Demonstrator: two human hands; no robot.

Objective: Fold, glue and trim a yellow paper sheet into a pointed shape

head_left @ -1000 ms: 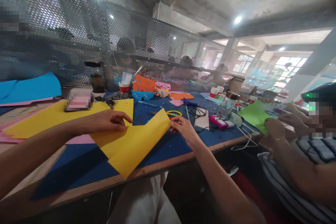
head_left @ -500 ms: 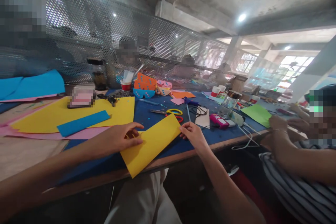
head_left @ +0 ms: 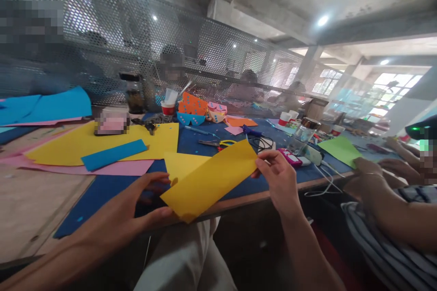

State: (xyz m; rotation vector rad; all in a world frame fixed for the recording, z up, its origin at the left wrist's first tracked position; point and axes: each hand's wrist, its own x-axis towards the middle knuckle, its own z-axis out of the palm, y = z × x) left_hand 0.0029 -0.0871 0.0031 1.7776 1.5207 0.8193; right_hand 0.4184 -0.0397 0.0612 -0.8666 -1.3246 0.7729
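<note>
A folded yellow paper sheet (head_left: 208,179) is lifted a little above the near edge of the blue mat (head_left: 102,195). My right hand (head_left: 278,182) pinches its upper right corner. My left hand (head_left: 136,207) supports its lower left end, thumb against the fold and fingers spread behind it. A yellow flap of the same sheet sticks up behind on the left.
Large yellow (head_left: 85,145), pink and blue paper sheets lie at the left. Scissors (head_left: 218,143), paper cups, a glass jar (head_left: 302,134), cables and decorated paper boats crowd the table's back. A person in a striped shirt (head_left: 392,232) works at my right. A perforated metal screen (head_left: 136,54) backs the table.
The yellow sheet, pressed flat on the mat half a second ago, is now raised off it. My right hand rose with its corner, and my left hand slid under its lower end.
</note>
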